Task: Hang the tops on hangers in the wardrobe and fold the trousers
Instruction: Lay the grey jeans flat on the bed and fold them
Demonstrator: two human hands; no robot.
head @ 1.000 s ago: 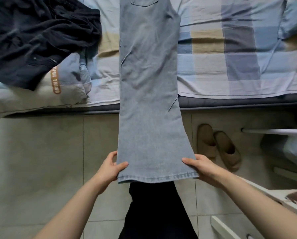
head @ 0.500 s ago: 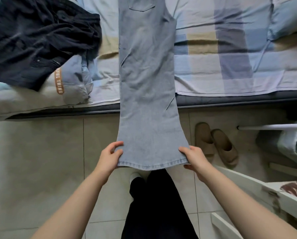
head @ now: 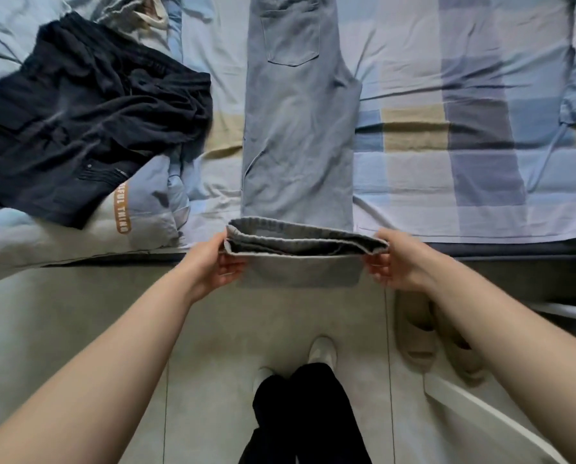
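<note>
Waistband of the light blue jeans (head: 298, 135) is cut off at the far frame edge, and their hem openings face me, dark inside. Jeans lie on the checked bed (head: 480, 169), long axis running far to near — pocket end far. My left hand (head: 218, 262) and right hand (head: 397, 262) each pinch a hem corner at the near bed edge.

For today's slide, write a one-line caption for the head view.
Both hands, left and right, lift the jeans' hem toward the bed.
</note>
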